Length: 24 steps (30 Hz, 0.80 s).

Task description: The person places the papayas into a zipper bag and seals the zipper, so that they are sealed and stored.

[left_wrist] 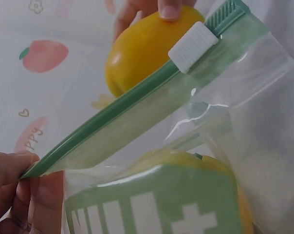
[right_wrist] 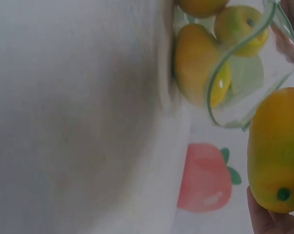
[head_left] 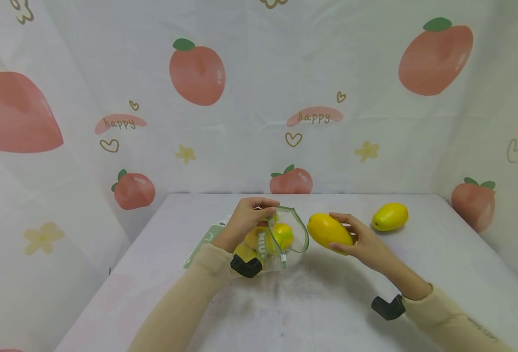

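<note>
While the left hand (head_left: 246,218) pinches the green zipper rim of a clear plastic zip bag (head_left: 287,234) and holds its mouth wide, the right hand (head_left: 361,239) grips a smooth yellow mango (head_left: 329,231) just beside that opening, fingers curled over the top of the fruit and thumb underneath. From the left wrist, the thumb and fingers (left_wrist: 20,187) are seen clamped on the end of the green seal strip (left_wrist: 118,105), a white plastic slider (left_wrist: 193,46) sitting farther along it, and the held mango (left_wrist: 147,46) looms beyond the strip with a fingertip of the other hand pressed on its top. Printed on the front of the bag is a green panel with white lettering (left_wrist: 152,204). Inside the bag lie other yellow fruits (head_left: 281,235); the right wrist view shows at least three, one of them greenish-yellow (right_wrist: 237,27), behind the curved green rim (right_wrist: 234,53), with the held mango (right_wrist: 276,146) close to the rim but apart from it. A second loose yellow mango (head_left: 390,216) rests on the white table (head_left: 311,303) to the right, well apart from the bag. Under the bag lies a flat pale green sheet (head_left: 203,243). Both arms wear beige sleeves (head_left: 184,298) with black wrist mounts (head_left: 246,265). A white backdrop printed with pink peaches (head_left: 197,73) surrounds the table.
</note>
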Each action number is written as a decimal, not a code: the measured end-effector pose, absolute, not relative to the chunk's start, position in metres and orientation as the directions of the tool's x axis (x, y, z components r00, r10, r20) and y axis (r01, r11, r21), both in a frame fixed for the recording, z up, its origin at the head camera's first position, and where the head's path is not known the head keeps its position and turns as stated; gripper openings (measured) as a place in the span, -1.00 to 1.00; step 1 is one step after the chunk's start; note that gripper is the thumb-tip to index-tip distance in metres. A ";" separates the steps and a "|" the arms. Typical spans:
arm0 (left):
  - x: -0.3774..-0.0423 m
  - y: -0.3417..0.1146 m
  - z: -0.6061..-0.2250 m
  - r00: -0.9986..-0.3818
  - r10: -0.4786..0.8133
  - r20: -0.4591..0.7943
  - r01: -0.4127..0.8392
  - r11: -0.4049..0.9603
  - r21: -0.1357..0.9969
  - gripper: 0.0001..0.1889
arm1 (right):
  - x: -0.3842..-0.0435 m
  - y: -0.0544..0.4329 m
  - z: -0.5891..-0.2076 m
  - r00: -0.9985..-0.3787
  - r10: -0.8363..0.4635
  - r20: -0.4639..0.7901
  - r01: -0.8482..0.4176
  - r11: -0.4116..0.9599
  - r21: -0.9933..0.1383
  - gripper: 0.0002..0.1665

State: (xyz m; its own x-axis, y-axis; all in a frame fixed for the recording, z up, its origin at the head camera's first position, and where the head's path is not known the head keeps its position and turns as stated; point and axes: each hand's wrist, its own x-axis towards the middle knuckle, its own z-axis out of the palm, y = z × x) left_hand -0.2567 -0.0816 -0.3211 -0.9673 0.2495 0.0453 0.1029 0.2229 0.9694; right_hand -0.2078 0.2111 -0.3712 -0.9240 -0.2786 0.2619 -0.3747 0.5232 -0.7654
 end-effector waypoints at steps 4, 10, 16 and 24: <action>-0.257 -0.081 -0.322 -0.967 0.253 0.042 0.102 0.228 0.968 -0.72 | -0.207 0.201 -0.376 -0.909 -0.312 0.276 -0.405 0.507 -0.761 -0.23; -0.257 -0.081 -0.321 -0.967 0.253 0.032 0.092 0.228 0.969 -0.74 | -0.207 0.189 -0.374 -0.892 -0.353 0.284 -0.434 0.484 -0.760 -0.23; -0.257 -0.082 -0.322 -0.967 0.254 0.027 0.086 0.227 0.970 -0.73 | -0.209 0.176 -0.374 -0.872 -0.397 0.287 -0.458 0.452 -0.765 -0.25; -0.257 -0.081 -0.322 -0.965 0.260 0.032 0.092 0.219 0.972 -0.73 | -0.217 0.164 -0.375 -0.869 -0.415 0.270 -0.454 0.454 -0.767 -0.28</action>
State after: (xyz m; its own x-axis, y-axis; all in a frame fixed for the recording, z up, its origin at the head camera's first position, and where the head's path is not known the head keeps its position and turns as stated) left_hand -0.2569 -0.0814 -0.3221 -0.9650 0.2604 0.0324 0.0916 0.2185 0.9715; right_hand -0.2168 0.1644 -0.3754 -0.8691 -0.4147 0.2696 -0.4543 0.4537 -0.7667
